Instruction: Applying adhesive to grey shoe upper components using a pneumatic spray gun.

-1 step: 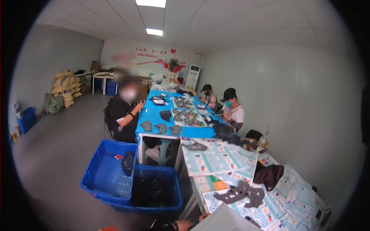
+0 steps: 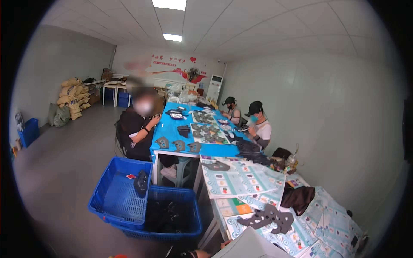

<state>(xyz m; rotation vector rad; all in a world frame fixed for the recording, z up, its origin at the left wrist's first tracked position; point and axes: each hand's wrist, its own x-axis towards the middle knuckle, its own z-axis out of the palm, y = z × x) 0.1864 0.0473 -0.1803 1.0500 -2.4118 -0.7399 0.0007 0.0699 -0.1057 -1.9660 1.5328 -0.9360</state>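
Down at the lower edge, only a sliver of your left hand (image 2: pixel 195 253) shows, with a dark band at the wrist. I cannot tell whether it is open or closed, and your right hand is out of view. The nearest thing to it is the white sheet (image 2: pixel 249 247), which lies just beside it at the near corner of the printed worktop (image 2: pixel 241 180). My judgement is that the handling would go better with your head tipped down, so that both hands and the sheet sit in the middle of your view. I would also keep the sheet flat and clear of the grey cut pieces (image 2: pixel 266 217) that lie just beyond it, so nothing gets dragged.

Now the count:
- Two blue crates (image 2: pixel 118 193) stand on the floor to your left, touching each other. The nearer one holds dark pieces and the farther one is almost bare.
- Three small grey pieces (image 2: pixel 180 145) sit in a row along the near edge of the blue worktop (image 2: pixel 170 129).
- Three other people work at that blue worktop, one person on the left side (image 2: pixel 135 124) and two capped people on the right (image 2: pixel 258 127).
- One dark brown cloth (image 2: pixel 297 198) lies on your printed worktop, to the right of the grey cut pieces.
- Two ceiling lights (image 2: pixel 170 4) are lit.
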